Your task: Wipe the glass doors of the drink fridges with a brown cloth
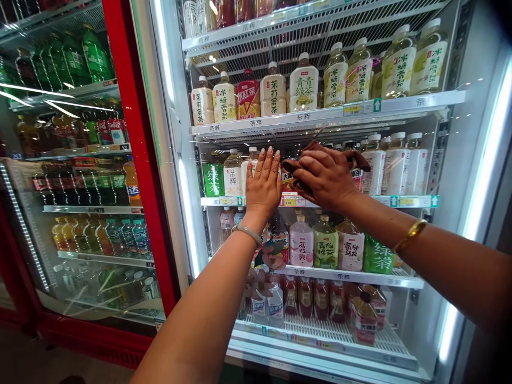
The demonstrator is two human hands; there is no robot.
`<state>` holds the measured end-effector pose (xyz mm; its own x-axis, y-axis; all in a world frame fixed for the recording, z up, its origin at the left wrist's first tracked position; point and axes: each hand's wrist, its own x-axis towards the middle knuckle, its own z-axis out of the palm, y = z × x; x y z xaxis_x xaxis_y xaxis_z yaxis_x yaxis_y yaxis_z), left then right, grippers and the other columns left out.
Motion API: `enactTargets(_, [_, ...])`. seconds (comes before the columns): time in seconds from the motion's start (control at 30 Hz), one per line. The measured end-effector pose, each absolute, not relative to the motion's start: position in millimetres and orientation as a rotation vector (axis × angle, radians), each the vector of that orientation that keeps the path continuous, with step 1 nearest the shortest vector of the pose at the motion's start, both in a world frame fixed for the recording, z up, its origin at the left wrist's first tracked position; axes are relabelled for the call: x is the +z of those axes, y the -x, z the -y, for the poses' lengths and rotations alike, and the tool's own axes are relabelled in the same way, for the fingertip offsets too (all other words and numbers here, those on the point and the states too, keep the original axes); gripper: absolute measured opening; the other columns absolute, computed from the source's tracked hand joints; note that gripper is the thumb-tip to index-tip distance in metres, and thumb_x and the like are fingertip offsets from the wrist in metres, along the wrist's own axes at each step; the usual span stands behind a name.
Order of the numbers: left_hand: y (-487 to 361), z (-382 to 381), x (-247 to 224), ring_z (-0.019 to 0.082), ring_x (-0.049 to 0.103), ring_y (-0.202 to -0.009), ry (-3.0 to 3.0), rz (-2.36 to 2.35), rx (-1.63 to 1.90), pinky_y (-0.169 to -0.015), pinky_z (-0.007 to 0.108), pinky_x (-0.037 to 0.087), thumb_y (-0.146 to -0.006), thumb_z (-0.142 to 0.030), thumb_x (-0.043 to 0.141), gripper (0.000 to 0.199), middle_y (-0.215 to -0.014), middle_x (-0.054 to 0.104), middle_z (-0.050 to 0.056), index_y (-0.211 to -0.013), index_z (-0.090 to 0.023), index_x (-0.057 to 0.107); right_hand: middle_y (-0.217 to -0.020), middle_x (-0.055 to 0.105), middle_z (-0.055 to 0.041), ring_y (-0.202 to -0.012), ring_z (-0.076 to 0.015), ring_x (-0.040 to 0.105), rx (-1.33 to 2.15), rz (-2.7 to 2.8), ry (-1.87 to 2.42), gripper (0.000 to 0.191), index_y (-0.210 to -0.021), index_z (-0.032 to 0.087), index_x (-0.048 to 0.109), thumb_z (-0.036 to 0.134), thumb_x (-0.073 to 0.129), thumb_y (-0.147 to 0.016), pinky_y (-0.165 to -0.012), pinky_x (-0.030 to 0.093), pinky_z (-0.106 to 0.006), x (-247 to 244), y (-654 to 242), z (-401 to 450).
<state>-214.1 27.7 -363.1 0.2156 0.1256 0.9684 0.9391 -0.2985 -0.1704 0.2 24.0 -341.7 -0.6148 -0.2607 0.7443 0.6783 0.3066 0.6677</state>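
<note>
My left hand (264, 184) lies flat, fingers stretched upward, seemingly against the clear glass door of a lit drinks fridge. A pale bangle (247, 234) circles that wrist. Just to its right, my right hand (330, 173) presses a crumpled dark brown cloth (359, 161) to the glass, its edges sticking out on both sides of the fingers. Behind both hands is the fridge's middle shelf, where white-labelled bottles (374, 165) and a green-labelled bottle (214, 178) stand. My hands and the cloth hide some bottles there.
Bottled teas (304, 85) line the shelf above, and more bottles (301, 242) stand below. Flower shapes (272, 256) show on the glass under my left wrist. A red door frame (140, 144) stands at the left, beside another fridge with green bottles (96, 56).
</note>
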Motion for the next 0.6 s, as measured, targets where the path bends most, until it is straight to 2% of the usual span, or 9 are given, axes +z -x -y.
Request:
enactTargets(0.13, [214,-26,-363,0.019,0.014,-0.163,1.641,1.023,-1.187,-0.135,0.049,0.003,-0.106,-0.027,0.032,0.059,-0.174,0.027,0.005,-0.165,-0.022,0.028,-0.127,0.072,-0.0029,-0.130,-0.0243,0.057,-1.523,1.866,0.174,0.033,-0.125,0.031,0.066,0.044,0.066,-0.094,-0.112,0.038,-0.048,-355,-39,-23])
enactTargets(0.23, [214,-25,-364,0.019,0.014,-0.163,1.645,1.025,-1.189,-0.135,0.049,0.003,-0.106,-0.026,0.032,0.060,-0.173,0.027,0.005,-0.165,-0.022,0.028,-0.126,0.073,-0.0015,-0.126,-0.0250,0.059,-1.554,1.907,0.182,0.032,-0.123,0.033,0.067,0.045,0.067,-0.093,-0.109,0.041,-0.047,-341,-64,-24])
enactTargets(0.33, [214,-26,-364,0.019,0.014,-0.163,1.639,1.016,-1.191,-0.135,0.048,0.003,-0.105,-0.025,0.033,0.061,-0.174,0.026,0.004,-0.166,-0.023,0.027,-0.125,0.072,-0.0048,-0.124,-0.0297,0.058,-1.528,1.778,0.339,0.030,-0.120,0.032,0.068,0.049,0.063,-0.095,-0.104,0.042,-0.051,-312,-66,-29])
enactTargets(0.47, [214,-26,-363,0.020,0.014,-0.163,1.637,1.026,-1.188,-0.136,0.048,0.003,-0.105,-0.025,0.034,0.061,-0.174,0.026,0.004,-0.166,-0.022,0.027,-0.124,0.068,-0.0126,-0.122,-0.0384,0.054,-1.294,1.509,0.545,0.034,-0.115,0.026,0.069,0.052,0.057,-0.096,-0.097,0.040,-0.060,-281,-33,-36])
enactTargets(0.53, [214,-26,-363,0.020,0.014,-0.163,1.642,1.033,-1.194,-0.136,0.049,0.003,-0.105,-0.025,0.035,0.062,-0.174,0.026,0.004,-0.166,-0.024,0.027,-0.126,0.066,-0.0140,-0.124,-0.0411,0.053,-1.212,1.480,0.585,0.036,-0.117,0.025,0.069,0.051,0.058,-0.094,-0.098,0.039,-0.064,-281,-14,-36])
enactTargets(0.6, [214,-25,-363,0.020,0.015,-0.163,1.644,1.030,-1.195,-0.136,0.049,0.004,-0.105,-0.026,0.036,0.062,-0.174,0.027,0.003,-0.166,-0.025,0.027,-0.131,0.064,-0.0133,-0.127,-0.0402,0.052,-1.227,1.543,0.569,0.035,-0.120,0.026,0.067,0.048,0.059,-0.094,-0.101,0.038,-0.063,-294,-1,-33])
